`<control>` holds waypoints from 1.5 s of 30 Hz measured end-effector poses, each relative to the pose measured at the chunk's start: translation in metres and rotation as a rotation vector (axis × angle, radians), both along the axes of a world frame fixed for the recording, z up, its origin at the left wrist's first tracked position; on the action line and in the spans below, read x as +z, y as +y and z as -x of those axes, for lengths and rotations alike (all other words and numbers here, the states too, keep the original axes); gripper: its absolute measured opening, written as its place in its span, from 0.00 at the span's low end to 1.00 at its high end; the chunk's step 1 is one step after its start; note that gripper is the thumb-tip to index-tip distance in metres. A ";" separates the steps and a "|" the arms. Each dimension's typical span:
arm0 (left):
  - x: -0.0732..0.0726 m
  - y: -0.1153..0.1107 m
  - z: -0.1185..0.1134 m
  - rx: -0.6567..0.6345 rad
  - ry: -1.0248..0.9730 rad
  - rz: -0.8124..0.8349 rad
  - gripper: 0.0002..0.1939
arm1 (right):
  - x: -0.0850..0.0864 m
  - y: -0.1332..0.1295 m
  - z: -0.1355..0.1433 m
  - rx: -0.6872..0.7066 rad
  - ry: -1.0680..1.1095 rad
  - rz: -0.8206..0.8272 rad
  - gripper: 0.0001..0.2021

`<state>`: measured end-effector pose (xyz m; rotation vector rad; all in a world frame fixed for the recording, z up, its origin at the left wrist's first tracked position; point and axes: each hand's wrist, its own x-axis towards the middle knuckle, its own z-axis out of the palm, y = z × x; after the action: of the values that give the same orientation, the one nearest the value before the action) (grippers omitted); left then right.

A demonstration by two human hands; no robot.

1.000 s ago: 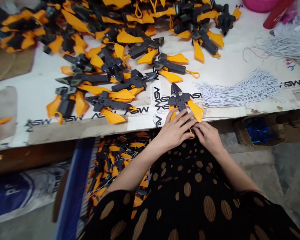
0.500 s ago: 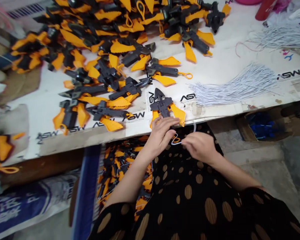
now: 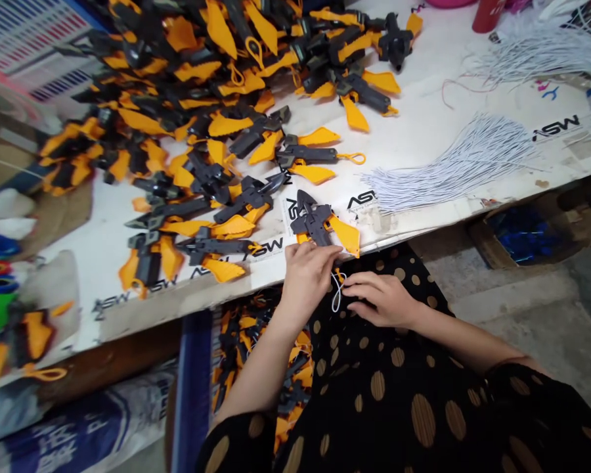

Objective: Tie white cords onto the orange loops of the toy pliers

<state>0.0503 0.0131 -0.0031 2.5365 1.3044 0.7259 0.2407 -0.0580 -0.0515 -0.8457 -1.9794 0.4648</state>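
A black and orange winged toy (image 3: 316,222) lies at the table's front edge, its pointed nose facing away from me. My left hand (image 3: 306,274) is closed on its near end, and the fingers hide that part. Just below the edge, a white cord (image 3: 335,299) hangs in a loop beside a small orange loop (image 3: 341,272) at the toy's tail. My right hand (image 3: 381,299) is at the cord's right side, fingertips by the orange loop and thumb held apart from the fingers.
Similar toys (image 3: 211,125) are heaped across the table's left and back. A bundle of white cords (image 3: 453,167) lies to the right, with another cord bundle (image 3: 536,59) behind. Under the table, a blue-sided bin (image 3: 193,387) holds more toys. A carton (image 3: 487,244) contains blue pieces.
My right hand has loosened from its pinch on the white cord, which now hangs as a loop. My left hand has drawn its fingers together at the toy's near end. The camera view has shifted.
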 end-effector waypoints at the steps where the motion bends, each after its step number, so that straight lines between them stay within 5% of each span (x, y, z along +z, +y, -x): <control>1: -0.001 0.001 0.000 -0.001 0.059 -0.077 0.07 | -0.002 -0.001 -0.005 -0.007 0.005 0.032 0.10; 8: 0.001 0.004 -0.007 -0.031 0.227 -0.231 0.08 | -0.014 -0.001 -0.026 -0.084 -0.069 0.213 0.09; 17: 0.008 -0.001 -0.005 -0.059 0.334 -0.250 0.07 | -0.022 0.005 -0.028 -0.126 -0.139 0.222 0.09; 21: 0.000 -0.003 -0.012 -0.061 0.268 -0.232 0.05 | -0.022 0.009 -0.027 -0.147 -0.105 0.226 0.08; 27: -0.022 0.001 -0.019 -0.042 0.112 -0.184 0.05 | -0.022 0.025 -0.015 -0.403 -0.094 0.243 0.11; 31: -0.024 0.008 -0.014 -0.023 0.112 -0.130 0.14 | -0.020 0.034 -0.009 -0.453 -0.133 0.248 0.10; 34: -0.023 0.015 -0.011 -0.054 0.165 -0.018 0.22 | -0.017 0.035 -0.011 -0.391 0.060 0.330 0.07; 38: -0.024 0.021 -0.011 -0.043 0.145 0.099 0.26 | -0.009 0.037 -0.035 -0.374 0.766 0.500 0.07; 41: -0.026 0.022 -0.011 -0.031 0.124 0.118 0.26 | 0.001 0.043 -0.059 -0.466 1.164 0.464 0.13; 45: -0.024 0.017 -0.010 -0.047 0.081 0.049 0.25 | 0.009 0.041 -0.061 -0.453 1.051 0.494 0.14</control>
<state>0.0604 0.0302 -0.0268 2.5728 1.2660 0.5811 0.3019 -0.0172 -0.0421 -1.0155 -0.6888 0.9070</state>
